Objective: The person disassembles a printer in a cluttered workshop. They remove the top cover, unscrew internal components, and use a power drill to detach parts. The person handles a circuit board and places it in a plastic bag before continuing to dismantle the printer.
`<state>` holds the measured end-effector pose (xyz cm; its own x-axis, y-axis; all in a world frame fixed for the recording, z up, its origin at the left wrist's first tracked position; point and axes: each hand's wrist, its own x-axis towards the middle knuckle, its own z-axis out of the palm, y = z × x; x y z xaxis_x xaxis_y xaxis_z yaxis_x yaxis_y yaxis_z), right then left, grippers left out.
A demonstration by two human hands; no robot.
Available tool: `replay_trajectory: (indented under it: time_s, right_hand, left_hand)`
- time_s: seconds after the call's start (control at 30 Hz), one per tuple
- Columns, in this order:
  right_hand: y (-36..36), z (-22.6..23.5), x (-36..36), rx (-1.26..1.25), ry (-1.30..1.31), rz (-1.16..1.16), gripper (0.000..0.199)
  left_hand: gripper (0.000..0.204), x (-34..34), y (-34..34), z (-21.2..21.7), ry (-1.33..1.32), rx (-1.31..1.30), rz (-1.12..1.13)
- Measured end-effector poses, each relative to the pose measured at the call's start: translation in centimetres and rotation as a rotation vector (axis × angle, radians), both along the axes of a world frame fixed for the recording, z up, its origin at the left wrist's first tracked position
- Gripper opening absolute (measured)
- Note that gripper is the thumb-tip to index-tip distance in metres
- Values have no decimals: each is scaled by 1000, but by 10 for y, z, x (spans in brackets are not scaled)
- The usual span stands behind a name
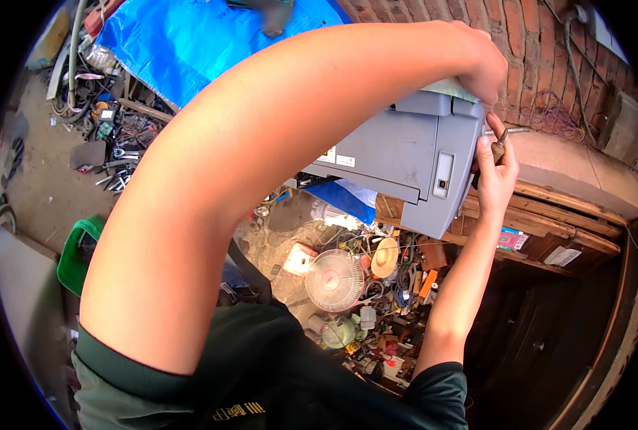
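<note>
Your left hand (480, 68) is curled over the top edge of the one grey printer (405, 161), gripping it at about one o'clock. Your right hand (496, 172), just below at two o'clock, pinches what looks like a screwdriver (500, 147) against the printer's side. The printer sits on a wooden bench (548, 222) beside a brick wall (534, 43). Below, at six o'clock, one white fan (333, 281) lies among scrap on the dirt floor (39, 179); one blue tarp (190, 39) lies at eleven.

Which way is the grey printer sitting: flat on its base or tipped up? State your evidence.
Tipped up. The grey printer rests on the wooden ledge, its panel facing the camera, the left hand steadying its top edge.
</note>
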<state>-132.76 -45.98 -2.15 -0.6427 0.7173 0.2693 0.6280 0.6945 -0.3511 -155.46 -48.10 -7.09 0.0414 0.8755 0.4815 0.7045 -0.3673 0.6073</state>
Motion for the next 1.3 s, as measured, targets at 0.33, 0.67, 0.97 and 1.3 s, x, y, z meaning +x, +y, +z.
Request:
replay_trajectory:
  time_s: [0.33, 0.67, 0.97, 1.3]
  right_hand:
    - [1, -1, 0, -29, -25, 110, 46]
    - [2, -7, -2, 16, -50, 135, 44]
    - [-7, 22, 43, 88, 359, -128, 28]
    - [-104, -95, 301, -341, 352, -728, 21]
  left_hand:
    - [32, -1, -17, -15, -146, 92, 0]
    - [38, 1, -10, -16, -147, 69, 36]
    - [34, -4, -7, -14, -125, 302, 12]
    - [32, 6, 9, -15, 46, 310, -63]
